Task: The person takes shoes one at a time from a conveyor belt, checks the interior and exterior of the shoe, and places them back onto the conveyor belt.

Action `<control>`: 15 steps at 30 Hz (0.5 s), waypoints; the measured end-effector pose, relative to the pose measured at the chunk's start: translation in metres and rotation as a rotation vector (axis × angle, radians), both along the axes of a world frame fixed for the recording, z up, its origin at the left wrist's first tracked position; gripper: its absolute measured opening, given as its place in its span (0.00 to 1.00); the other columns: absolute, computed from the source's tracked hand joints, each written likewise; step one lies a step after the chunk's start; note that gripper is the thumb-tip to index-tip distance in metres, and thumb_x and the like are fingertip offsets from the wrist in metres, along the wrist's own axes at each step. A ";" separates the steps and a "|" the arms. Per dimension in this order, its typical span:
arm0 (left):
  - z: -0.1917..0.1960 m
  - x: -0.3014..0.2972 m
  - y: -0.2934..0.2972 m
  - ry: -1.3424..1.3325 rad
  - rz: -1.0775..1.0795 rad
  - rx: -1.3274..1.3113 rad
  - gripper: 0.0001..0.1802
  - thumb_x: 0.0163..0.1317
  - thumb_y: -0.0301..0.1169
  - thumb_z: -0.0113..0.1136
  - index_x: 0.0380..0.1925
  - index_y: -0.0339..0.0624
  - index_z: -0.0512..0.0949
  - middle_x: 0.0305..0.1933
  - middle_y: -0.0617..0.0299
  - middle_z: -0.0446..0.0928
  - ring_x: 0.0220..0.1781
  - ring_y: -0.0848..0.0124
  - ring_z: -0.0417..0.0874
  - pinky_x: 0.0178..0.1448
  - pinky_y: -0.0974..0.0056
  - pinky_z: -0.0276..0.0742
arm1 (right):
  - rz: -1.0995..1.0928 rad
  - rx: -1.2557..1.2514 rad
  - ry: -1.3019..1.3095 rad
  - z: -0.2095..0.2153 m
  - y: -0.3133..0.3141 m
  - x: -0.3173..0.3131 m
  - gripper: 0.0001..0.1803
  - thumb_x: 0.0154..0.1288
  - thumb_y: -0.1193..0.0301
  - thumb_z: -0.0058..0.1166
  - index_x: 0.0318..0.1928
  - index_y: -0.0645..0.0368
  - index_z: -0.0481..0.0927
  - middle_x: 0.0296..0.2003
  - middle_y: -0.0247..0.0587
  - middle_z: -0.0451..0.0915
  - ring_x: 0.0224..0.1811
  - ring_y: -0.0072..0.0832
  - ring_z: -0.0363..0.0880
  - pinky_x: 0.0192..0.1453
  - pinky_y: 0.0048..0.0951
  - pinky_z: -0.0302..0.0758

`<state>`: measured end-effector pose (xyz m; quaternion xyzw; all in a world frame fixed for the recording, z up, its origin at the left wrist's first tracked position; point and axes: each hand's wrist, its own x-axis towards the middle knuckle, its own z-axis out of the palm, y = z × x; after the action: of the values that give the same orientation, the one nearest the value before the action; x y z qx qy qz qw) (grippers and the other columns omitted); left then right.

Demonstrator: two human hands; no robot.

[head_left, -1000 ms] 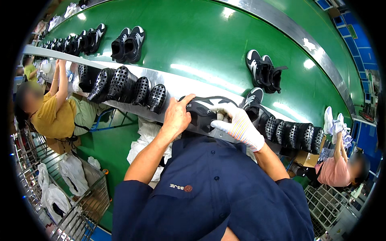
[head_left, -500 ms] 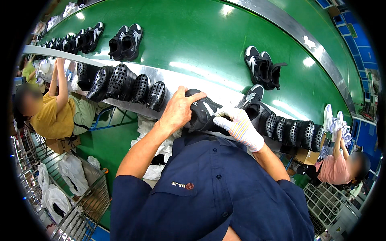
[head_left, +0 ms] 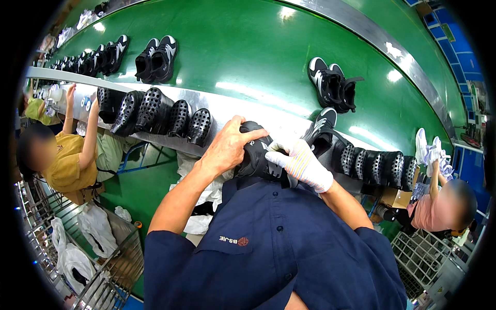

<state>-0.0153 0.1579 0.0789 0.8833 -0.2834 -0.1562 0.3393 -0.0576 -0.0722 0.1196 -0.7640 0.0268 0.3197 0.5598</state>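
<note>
A black sneaker (head_left: pixel 250 161) with grey and white trim is held against the near edge of the metal ledge, close to my body. My bare left hand (head_left: pixel 226 146) wraps its far left part, with thumb and fingers on the upper. On the shoe's right side, my right hand (head_left: pixel 306 164), in a white striped knit glove, presses thumb and fingers together; whatever they pinch there is hidden. Another black and grey sneaker (head_left: pixel 324 131) rests on the ledge just right of the glove, probably its mate.
Black perforated shoe lasts line the ledge, several left (head_left: pixel 151 109) and several right (head_left: pixel 373 166). Sneaker pairs stand on the green belt, one left (head_left: pixel 157 60), one right (head_left: pixel 330 85). Co-workers sit on both sides. A wire cart (head_left: pixel 116 268) with white bags is at lower left.
The held sneaker has turned and shifted slightly under my hands. My gloved right hand has moved a little left along its side. The belt pairs have drifted slightly left in the picture.
</note>
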 end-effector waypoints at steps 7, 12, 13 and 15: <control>-0.002 -0.001 0.001 -0.012 -0.034 0.001 0.42 0.47 0.10 0.57 0.61 0.64 0.84 0.65 0.37 0.70 0.64 0.41 0.79 0.68 0.52 0.79 | 0.076 -0.048 -0.296 -0.026 0.001 -0.001 0.09 0.69 0.69 0.65 0.41 0.62 0.85 0.25 0.40 0.81 0.27 0.25 0.78 0.36 0.34 0.77; 0.003 -0.003 0.003 0.076 -0.037 0.043 0.42 0.48 0.10 0.56 0.62 0.63 0.83 0.64 0.37 0.70 0.64 0.41 0.79 0.68 0.52 0.79 | 0.148 -0.158 -0.207 -0.022 0.007 0.004 0.12 0.68 0.64 0.66 0.38 0.61 0.85 0.27 0.44 0.84 0.28 0.32 0.83 0.37 0.35 0.78; 0.005 -0.003 0.003 0.091 -0.038 0.048 0.41 0.49 0.11 0.55 0.62 0.63 0.83 0.64 0.37 0.70 0.64 0.41 0.79 0.68 0.52 0.79 | 0.182 -0.213 -0.183 -0.020 0.009 0.005 0.13 0.68 0.62 0.66 0.37 0.61 0.85 0.27 0.45 0.84 0.29 0.34 0.84 0.37 0.36 0.78; 0.016 -0.005 0.001 0.235 0.021 0.125 0.40 0.51 0.12 0.54 0.62 0.63 0.83 0.63 0.38 0.71 0.65 0.41 0.78 0.70 0.52 0.77 | 0.213 -0.336 -0.291 -0.021 0.017 0.005 0.15 0.65 0.61 0.69 0.34 0.62 0.85 0.25 0.47 0.83 0.27 0.38 0.84 0.35 0.39 0.78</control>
<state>-0.0204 0.1587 0.0954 0.8812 -0.2220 -0.2725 0.3160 -0.0525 -0.0553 0.0990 -0.8829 -0.0819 0.2544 0.3862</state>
